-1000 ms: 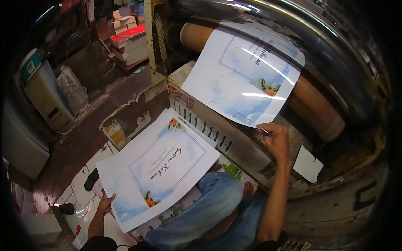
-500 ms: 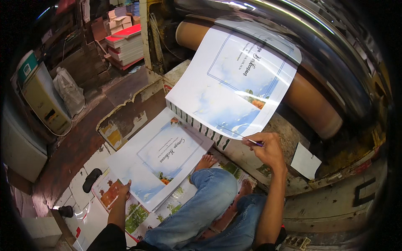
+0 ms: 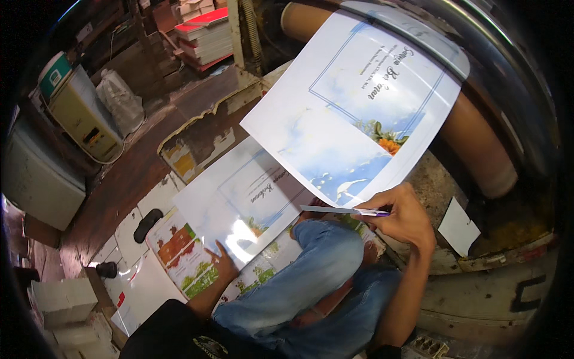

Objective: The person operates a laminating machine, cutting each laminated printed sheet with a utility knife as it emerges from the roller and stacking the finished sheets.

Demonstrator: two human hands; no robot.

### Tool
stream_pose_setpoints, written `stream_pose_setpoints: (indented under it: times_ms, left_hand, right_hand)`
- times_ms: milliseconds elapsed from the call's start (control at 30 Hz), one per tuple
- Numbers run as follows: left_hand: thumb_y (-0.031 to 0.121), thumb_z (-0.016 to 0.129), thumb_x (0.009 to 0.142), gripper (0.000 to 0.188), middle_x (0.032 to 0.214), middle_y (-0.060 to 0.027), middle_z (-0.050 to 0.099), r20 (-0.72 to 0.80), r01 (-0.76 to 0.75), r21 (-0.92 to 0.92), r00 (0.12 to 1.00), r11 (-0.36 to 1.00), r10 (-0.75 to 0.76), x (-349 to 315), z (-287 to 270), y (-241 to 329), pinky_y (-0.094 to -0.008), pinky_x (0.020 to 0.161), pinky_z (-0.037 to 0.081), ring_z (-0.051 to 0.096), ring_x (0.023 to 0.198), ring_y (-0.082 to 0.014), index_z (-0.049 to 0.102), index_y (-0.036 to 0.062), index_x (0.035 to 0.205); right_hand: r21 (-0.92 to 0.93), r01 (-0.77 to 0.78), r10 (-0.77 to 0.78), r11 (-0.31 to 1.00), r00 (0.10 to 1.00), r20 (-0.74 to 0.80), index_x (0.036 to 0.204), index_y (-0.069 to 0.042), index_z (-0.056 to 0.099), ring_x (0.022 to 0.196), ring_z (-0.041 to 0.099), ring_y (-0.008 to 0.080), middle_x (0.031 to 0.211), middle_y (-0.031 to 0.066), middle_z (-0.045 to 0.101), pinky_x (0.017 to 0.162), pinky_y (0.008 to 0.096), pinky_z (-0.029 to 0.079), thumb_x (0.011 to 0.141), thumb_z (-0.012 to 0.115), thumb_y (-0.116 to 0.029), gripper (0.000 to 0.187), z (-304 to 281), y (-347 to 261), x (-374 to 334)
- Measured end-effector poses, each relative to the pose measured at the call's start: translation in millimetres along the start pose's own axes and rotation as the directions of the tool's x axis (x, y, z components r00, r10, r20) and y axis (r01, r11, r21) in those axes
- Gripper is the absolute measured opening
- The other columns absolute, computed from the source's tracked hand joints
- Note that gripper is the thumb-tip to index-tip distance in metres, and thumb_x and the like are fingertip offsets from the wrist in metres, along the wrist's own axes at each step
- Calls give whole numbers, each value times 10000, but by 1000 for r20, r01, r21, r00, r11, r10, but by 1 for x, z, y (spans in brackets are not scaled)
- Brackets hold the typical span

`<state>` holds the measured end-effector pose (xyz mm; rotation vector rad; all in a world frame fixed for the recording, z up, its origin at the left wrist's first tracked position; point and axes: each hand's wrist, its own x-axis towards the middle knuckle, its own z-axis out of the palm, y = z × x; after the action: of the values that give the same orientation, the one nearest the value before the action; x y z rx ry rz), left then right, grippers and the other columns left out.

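Observation:
My right hand is closed around a thin, flat knife-like blade with a purple part by the fingers. The blade points left, just below the near corner of a glossy printed sheet with blue borders and flowers. That sheet hangs curved from the metal roller; whether my fingers also pinch its corner is hidden. Lower left, similar printed sheets lie in a pile. Beside the pile's near edge, my left hand has its fingers spread and holds nothing.
A brown roller runs under the metal one. My bent knee in jeans sits beside the pile. Colourful printed sheets lie underneath. A white card rests at right. Red-topped stacks and a cream cabinet stand farther back.
The view has shifted. The blade has come out to the left, beneath the sheet's near corner. My left hand has moved right along the pile's edge, and its fingers have spread.

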<state>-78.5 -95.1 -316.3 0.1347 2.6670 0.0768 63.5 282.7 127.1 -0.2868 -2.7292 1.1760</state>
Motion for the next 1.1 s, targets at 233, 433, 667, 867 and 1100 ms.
stream_pose_setpoints:
  times_ms: [233, 433, 667, 867, 1100]
  left_hand:
    - [193, 867, 557, 1421, 1434, -369, -282, -126, 47, -78, 990, 996, -57, -9, -20, 29, -580, 1045, 303, 173, 1310, -616, -230, 49, 1447]
    - [473, 830, 658, 1061, 1412, -239, 397, 59, -26, -995, 640, 98, 766, -66, -177, 145, -492, 1009, 411, 384, 1327, -317, 301, -72, 1400]
    - [134, 638, 908, 536, 1315, -148, 473, -31, 450, -766, 688, -459, 725, -123, -262, 214, -440, 1065, 395, 494, 1209, -264, 361, 44, 1358]
    - [-13, 647, 856, 599, 1267, -126, 489, -1, 252, -922, 758, -295, 652, -121, -257, 204, -416, 977, 492, 525, 1173, -253, 307, 48, 1345]
    - [-6, 629, 874, 571, 1262, -136, 507, 90, 342, -907, 728, -245, 680, -113, -246, 188, -440, 953, 514, 541, 1170, -261, 309, 40, 1345]
  right_hand:
    - [121, 103, -119, 987, 985, 128, 883, -52, 747, 631, 629, 123, 748, 158, 697, 581, 279, 478, 660, 720, -20, 226, -9, 3, 7]
    - [167, 190, -232, 968, 928, 292, 882, -53, 735, 599, 654, 187, 738, 186, 670, 562, 289, 479, 627, 690, -32, 260, -11, -1, 15]
    - [162, 169, -227, 972, 845, 484, 876, -27, 734, 599, 620, 155, 747, 162, 684, 564, 276, 469, 670, 723, -48, 207, -14, -18, 27]
    - [352, -63, -116, 934, 878, 465, 1068, -32, 703, 591, 577, 50, 779, 67, 703, 521, 214, 461, 839, 728, -143, 256, -39, 16, 42]
    - [685, 361, 265, 633, 730, -630, 1209, 17, 565, 698, 614, 103, 993, 139, 674, 559, 213, 493, 989, 501, -238, 343, -100, 97, 55]
